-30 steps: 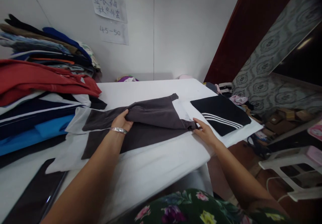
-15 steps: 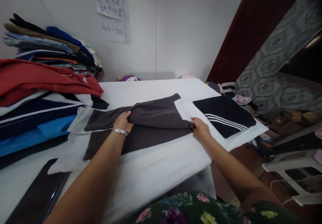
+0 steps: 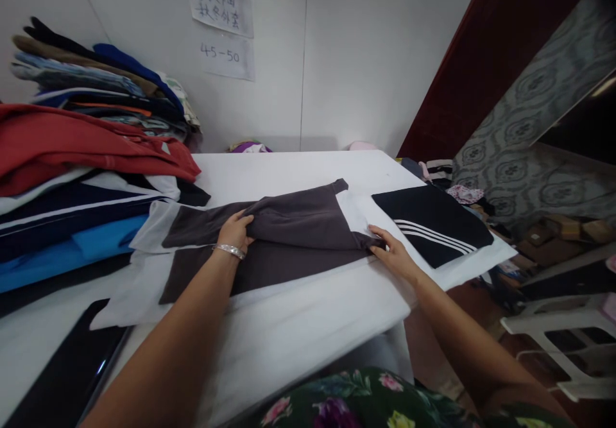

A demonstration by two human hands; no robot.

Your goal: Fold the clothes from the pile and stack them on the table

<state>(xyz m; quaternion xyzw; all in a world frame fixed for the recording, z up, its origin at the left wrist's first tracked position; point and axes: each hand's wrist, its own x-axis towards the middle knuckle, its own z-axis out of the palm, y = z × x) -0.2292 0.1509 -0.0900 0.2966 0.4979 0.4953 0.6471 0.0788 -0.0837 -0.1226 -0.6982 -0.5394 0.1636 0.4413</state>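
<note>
A dark grey garment with white ends (image 3: 303, 219) lies across the table, doubled over lengthwise. My left hand (image 3: 235, 232), with a silver bangle at the wrist, grips the fold near its middle between thumb and fingers. At the right end my right hand (image 3: 392, 255) pinches a dark corner; part of that corner bunches up between the thumb and forefinger. Beyond this hand a folded black garment with white stripes (image 3: 428, 222) rests on the table's right side.
Stacked folded clothes (image 3: 96, 88) rise at the left, with a red garment (image 3: 91, 145) in front. A dark, shiny flat object (image 3: 62, 370) lies at the near left. The white table (image 3: 308, 325) meets a wall bearing paper signs (image 3: 221, 1). A white stool (image 3: 558, 335) stands right.
My right hand has shifted slightly right with the garment's corner, and its fingers look a little more spread. My left hand keeps its grip. The view has moved slightly.
</note>
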